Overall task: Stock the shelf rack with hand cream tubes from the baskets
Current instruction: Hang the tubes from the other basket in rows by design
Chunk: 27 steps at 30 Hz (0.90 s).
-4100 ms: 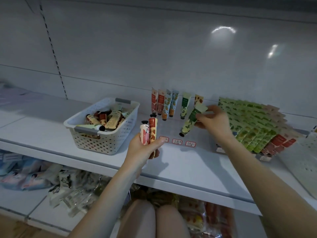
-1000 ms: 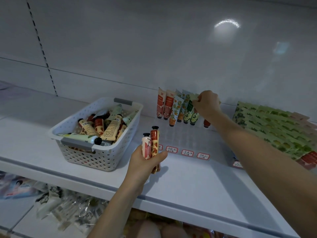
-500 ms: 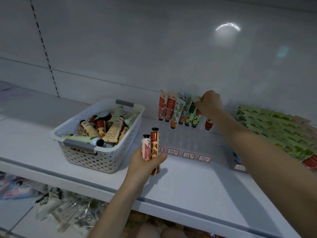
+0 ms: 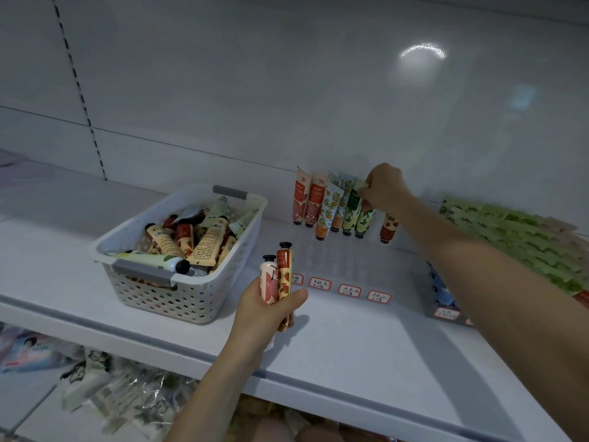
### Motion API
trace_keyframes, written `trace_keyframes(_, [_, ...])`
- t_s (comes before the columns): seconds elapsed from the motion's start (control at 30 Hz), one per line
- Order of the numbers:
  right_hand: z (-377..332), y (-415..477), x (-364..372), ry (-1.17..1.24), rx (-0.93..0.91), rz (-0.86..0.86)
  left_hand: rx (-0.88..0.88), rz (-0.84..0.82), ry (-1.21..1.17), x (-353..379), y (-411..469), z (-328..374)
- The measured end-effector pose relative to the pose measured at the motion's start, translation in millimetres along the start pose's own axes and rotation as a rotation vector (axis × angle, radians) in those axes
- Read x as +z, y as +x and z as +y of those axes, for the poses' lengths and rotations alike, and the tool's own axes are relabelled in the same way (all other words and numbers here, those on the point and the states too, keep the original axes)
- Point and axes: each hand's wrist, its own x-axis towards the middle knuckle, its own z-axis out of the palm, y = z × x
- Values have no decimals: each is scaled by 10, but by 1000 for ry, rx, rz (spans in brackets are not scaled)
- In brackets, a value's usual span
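A green tube [image 4: 353,200] stands cap-down in the back row [image 4: 314,199] of the rack [image 4: 338,260], and the right hand [image 4: 385,188] pinches its crimped top between curled fingers, probably to seat it straight among its neighbours. The row leans on the back wall with caps down, so the printed faces show to a shopper. The left hand [image 4: 271,309] grips two tubes [image 4: 277,277] upright, caps up, just in front of the rack, likely kept ready to go in next. The basket [image 4: 178,250] sits just left of the rack on the same shelf [image 4: 366,346], within easy reach, with many tubes lying loose in it. The rack is clear plastic and its steps and slots are hard to make out; only the labels [image 4: 349,290] along its front mark it. A red tube [image 4: 389,226] is partly hidden behind the right wrist. Green packets [image 4: 516,237] on the right are cut off by the edge, and the label writing is too small to read.
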Motion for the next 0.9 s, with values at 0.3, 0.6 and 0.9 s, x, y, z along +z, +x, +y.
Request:
trace_keyframes(0.3, [41, -48, -7, -3, -44, 6, -23, 6, 10, 27, -3, -22])
trace_keyframes(0.6, [43, -33, 21, -18, -5, 11, -15, 2, 7, 51, 13, -45])
trace_keyframes(0.9, [20, -64, -8, 8, -15, -8, 15, -24, 1, 128, -4, 8])
